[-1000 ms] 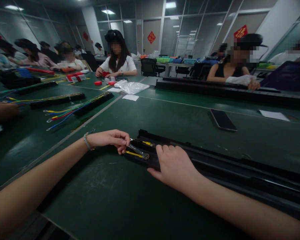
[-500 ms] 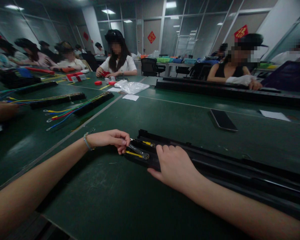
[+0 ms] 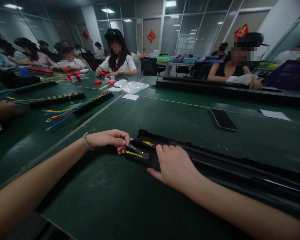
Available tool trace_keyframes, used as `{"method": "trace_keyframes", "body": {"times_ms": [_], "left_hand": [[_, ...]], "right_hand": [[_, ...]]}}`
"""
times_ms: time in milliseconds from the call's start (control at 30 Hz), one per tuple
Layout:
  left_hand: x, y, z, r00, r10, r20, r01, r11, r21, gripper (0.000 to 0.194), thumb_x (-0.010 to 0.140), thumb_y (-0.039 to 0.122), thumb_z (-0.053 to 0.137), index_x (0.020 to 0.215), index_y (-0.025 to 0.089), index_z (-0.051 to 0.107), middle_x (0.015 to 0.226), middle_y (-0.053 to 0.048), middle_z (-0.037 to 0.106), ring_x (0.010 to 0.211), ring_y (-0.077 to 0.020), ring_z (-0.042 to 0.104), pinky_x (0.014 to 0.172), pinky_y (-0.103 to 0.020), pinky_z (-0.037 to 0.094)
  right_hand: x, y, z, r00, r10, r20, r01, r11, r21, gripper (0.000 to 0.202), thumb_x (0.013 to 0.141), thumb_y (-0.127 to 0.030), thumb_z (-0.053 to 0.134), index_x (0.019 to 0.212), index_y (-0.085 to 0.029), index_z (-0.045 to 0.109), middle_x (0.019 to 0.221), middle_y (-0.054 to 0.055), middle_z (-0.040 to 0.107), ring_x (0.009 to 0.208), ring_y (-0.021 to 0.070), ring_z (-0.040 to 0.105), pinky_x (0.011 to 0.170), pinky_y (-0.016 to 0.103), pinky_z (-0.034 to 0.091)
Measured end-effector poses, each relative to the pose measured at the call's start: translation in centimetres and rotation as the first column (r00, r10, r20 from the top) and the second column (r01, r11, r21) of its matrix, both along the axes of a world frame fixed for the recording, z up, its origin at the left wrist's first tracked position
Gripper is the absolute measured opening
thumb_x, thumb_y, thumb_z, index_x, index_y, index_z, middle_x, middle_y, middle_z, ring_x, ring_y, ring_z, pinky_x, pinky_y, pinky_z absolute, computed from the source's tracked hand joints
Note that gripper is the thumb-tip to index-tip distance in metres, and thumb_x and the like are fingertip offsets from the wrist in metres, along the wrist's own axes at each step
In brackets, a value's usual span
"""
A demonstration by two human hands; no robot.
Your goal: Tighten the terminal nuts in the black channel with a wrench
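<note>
My left hand point(image 3: 119, 139) is closed around the near end of a metal wrench point(image 3: 137, 150). The wrench's far head sits over a bolt at the end of a long black housing point(image 3: 215, 162). Two yellow-sleeved wires lie beside it: one yellow wire point(image 3: 133, 154) ends near the wrench head, and another yellow wire end point(image 3: 146, 142) reaches a second bolt point(image 3: 152, 144). My right hand point(image 3: 176, 165) is wrapped over the housing just right of the bolts, fingers across its top and thumb on the near side. What lies under that palm is hidden.
A phone point(image 3: 223, 119) and white paper point(image 3: 275, 115) lie beyond the housing. Bundles of coloured wires point(image 3: 65, 115) with ring ends rest at left, near another person's hand point(image 3: 1, 113). A plastic bag point(image 3: 133, 87) and a long black bar point(image 3: 215, 90) lie farther back, where co-workers sit.
</note>
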State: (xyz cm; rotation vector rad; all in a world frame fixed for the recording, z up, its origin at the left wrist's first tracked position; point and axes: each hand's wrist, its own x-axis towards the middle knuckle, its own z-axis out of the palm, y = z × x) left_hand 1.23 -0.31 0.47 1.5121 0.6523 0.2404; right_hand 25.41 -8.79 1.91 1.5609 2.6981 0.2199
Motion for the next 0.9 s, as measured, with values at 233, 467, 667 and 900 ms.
{"method": "trace_keyframes", "body": {"times_ms": [233, 467, 667, 900], "left_hand": [[0.04, 0.00, 0.00, 1.000, -0.002, -0.012, 0.002, 1.000, 0.020, 0.009, 0.084, 0.021, 0.050, 0.082, 0.013, 0.054, 0.073, -0.001, 0.058, 0.063, -0.0100, 0.056, 0.059, -0.020, 0.044], [0.12, -0.16, 0.21, 1.000, 0.012, -0.028, -0.012, 1.000, 0.022, 0.010, 0.083, 0.022, 0.051, 0.081, 0.013, 0.054, 0.072, -0.001, 0.058, 0.063, -0.0105, 0.056, 0.057, -0.020, 0.044], [0.13, -0.16, 0.20, 0.999, 0.010, -0.034, -0.009, 1.000, 0.027, 0.009, 0.084, 0.022, 0.051, 0.081, 0.013, 0.054, 0.073, -0.001, 0.058, 0.063, -0.0105, 0.056, 0.058, -0.020, 0.045], [0.10, -0.17, 0.24, 0.999, 0.017, -0.039, -0.016, 0.999, 0.031, 0.009, 0.083, 0.022, 0.051, 0.081, 0.013, 0.054, 0.072, -0.001, 0.058, 0.063, -0.0105, 0.056, 0.058, -0.020, 0.045]], "right_hand": [[-0.02, -0.01, -0.05, 1.000, -0.001, 0.002, 0.001, 1.000, 0.002, 0.049, 0.070, -0.056, 0.040, 0.090, -0.013, 0.052, 0.077, 0.011, 0.058, 0.069, 0.0223, 0.053, 0.062, 0.034, 0.038], [-0.03, 0.06, -0.15, 1.000, 0.006, 0.001, -0.006, 1.000, 0.027, 0.049, 0.070, -0.056, 0.040, 0.089, -0.013, 0.052, 0.076, 0.011, 0.057, 0.068, 0.0230, 0.053, 0.060, 0.035, 0.038], [0.00, -0.06, -0.06, 1.000, 0.001, 0.003, -0.002, 1.000, 0.017, 0.049, 0.070, -0.056, 0.041, 0.090, -0.013, 0.052, 0.077, 0.011, 0.058, 0.069, 0.0225, 0.053, 0.062, 0.035, 0.038], [-0.14, 0.03, -0.11, 1.000, 0.001, 0.009, -0.001, 1.000, 0.016, 0.049, 0.070, -0.057, 0.039, 0.090, -0.013, 0.051, 0.077, 0.011, 0.057, 0.070, 0.0229, 0.053, 0.062, 0.035, 0.037]]}}
